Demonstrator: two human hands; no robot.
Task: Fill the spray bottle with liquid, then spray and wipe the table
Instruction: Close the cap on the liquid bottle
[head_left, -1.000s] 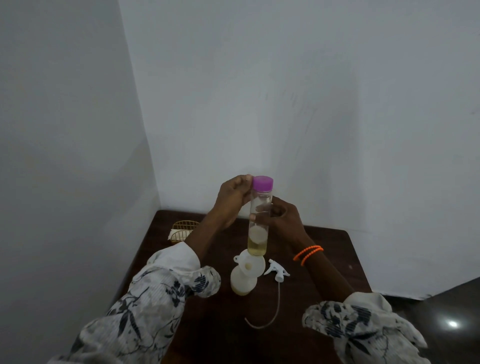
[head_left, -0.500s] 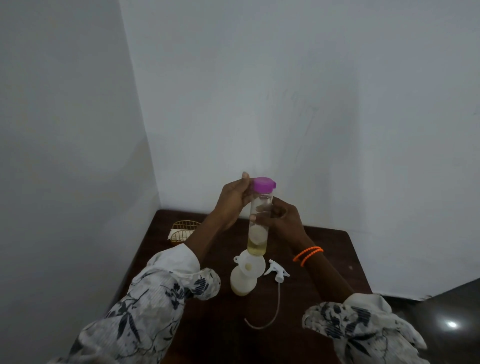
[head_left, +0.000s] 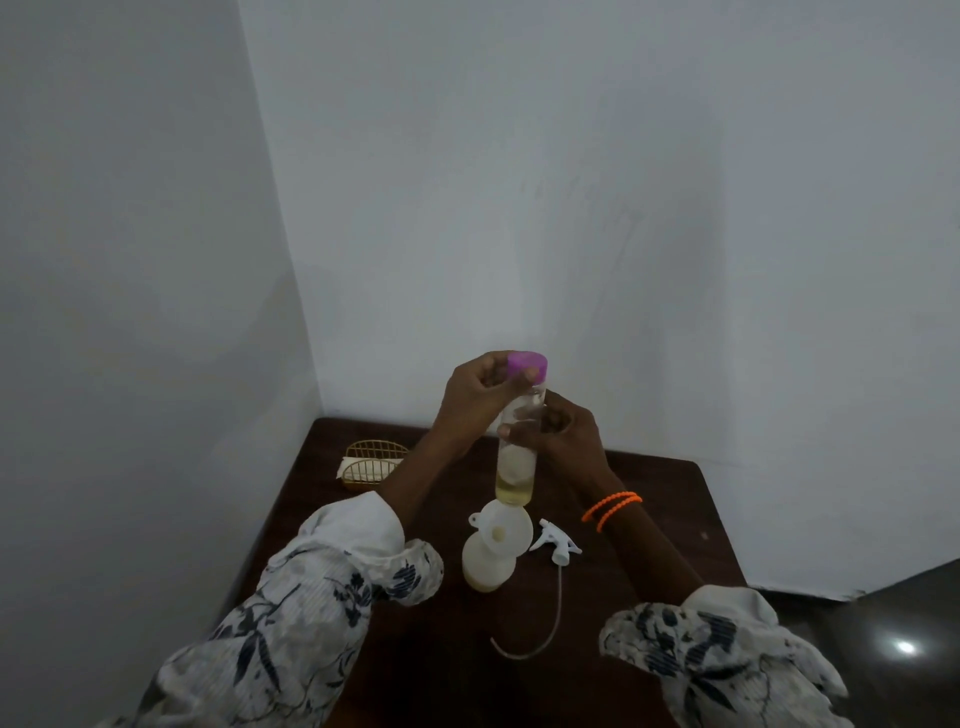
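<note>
I am holding the clear bottle (head_left: 517, 447) upright above the funnel (head_left: 503, 530) in the spray bottle (head_left: 485, 564); my right hand (head_left: 563, 431) is wrapping its middle, my left hand (head_left: 480, 397) is pinching its purple cap (head_left: 528, 365). The trigger head (head_left: 558, 543) is lying just right of the spray bottle.

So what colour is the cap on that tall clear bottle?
Purple cap, gripped by the left hand; clearest in the head view.

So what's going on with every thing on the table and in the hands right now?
Clear bottle: upright, held by both hands, little yellowish liquid inside.
Purple cap: on, left hand fingers around it.
Right hand: gripping bottle's middle.
Spray bottle: standing, funnel in its neck.
Spray head: off, lying on table.
</note>
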